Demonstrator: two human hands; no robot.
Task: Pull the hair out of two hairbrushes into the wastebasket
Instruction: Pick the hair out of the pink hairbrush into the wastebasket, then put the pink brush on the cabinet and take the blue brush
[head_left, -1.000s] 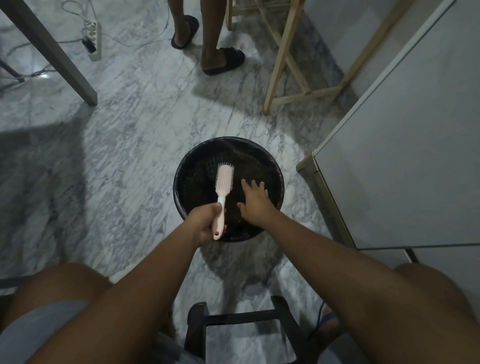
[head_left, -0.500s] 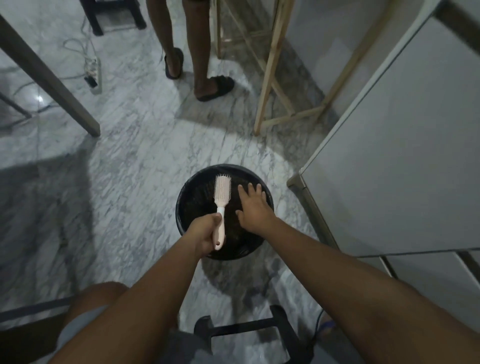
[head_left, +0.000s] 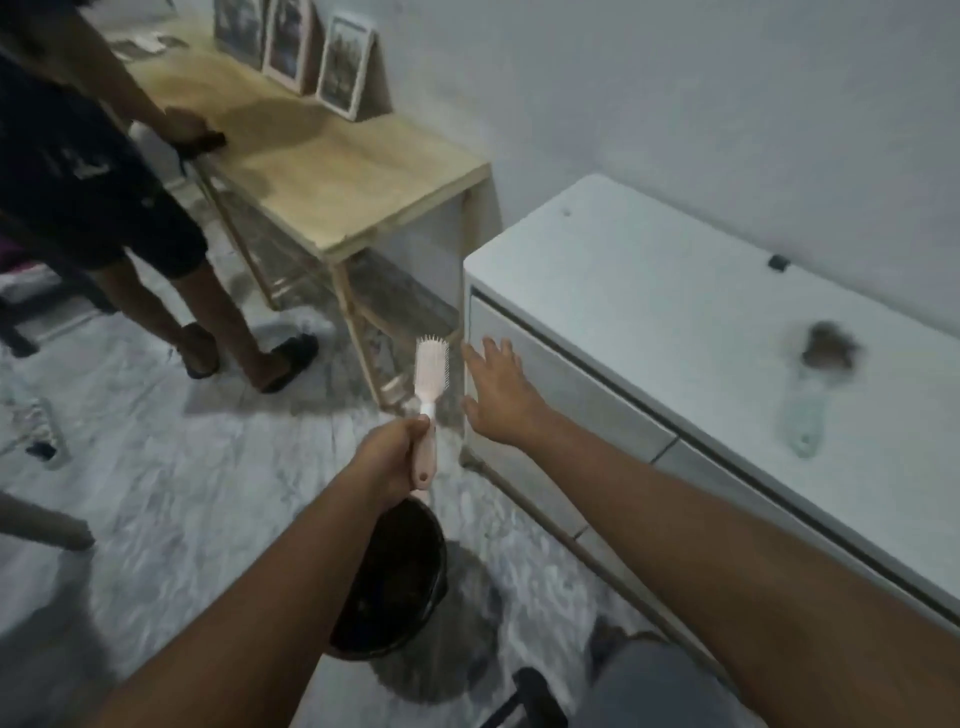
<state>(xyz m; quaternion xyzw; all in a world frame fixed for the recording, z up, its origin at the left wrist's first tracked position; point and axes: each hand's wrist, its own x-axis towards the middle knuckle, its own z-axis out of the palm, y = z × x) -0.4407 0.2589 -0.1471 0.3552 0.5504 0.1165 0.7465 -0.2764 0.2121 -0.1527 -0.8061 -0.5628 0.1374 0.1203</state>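
Much of the frame was smeared by motion, and the marble floor (head_left: 171, 499) showed only as streaked grey veining. The black wastebasket (head_left: 410, 582) sat low in the picture, its left side hidden behind the left forearm, and whatever lay inside it was too dark to make out. On the white dresser (head_left: 649, 291) to the right lay a second hairbrush (head_left: 818, 387), pale and nearly see-through, so its outline blended into the top; a dark clump of hair (head_left: 830, 353) covered its head and hid the bristles (its handle pointed toward the camera). It rested well apart from both hands.

The left hand (head_left: 392, 457) was closed in a fist around the handle of the pink hairbrush (head_left: 430, 387), which stood almost upright above and beyond the basket's rim. Its head looked pale pink with light bristles; whether any hair clung to them could not be told through the blur. The handle's lower end stuck out below the fist, showing a small dark hole.

The right hand (head_left: 501, 392) held nothing, fingers spread wide and palm down, hanging in front of the dresser's near corner, just right of the pink brush head.

Farther back, a wooden table (head_left: 332, 171) carried framed pictures (head_left: 311, 57) leaning on the wall, and a standing person (head_left: 104, 192) in dark shorts was cut off at the top edge.
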